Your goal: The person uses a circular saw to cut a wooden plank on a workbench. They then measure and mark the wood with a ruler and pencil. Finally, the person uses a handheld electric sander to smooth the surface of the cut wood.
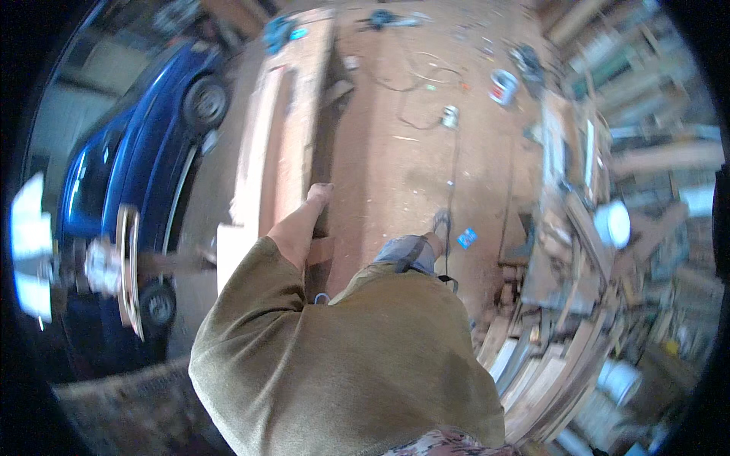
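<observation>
My left hand [321,191] is beside the right edge of a long wooden bench [318,68], with the forearm stretched over the wood. The hand looks small and blurred, so how its fingers lie does not show, nor whether it touches the edge. Long pale boards [262,144] run lengthwise along the bench top. A bundled blue cloth [278,34] and a small turquoise object [299,33] lie at the bench's far end. My right hand and forearm are out of sight.
On the left stands a blue car [129,167]. A white bucket [503,87], a small can [450,116], loose cables [426,78] and a blue packet [467,238] are on the dusty floor. Stacked timber [547,380] and another white bucket [612,224] crowd the right side.
</observation>
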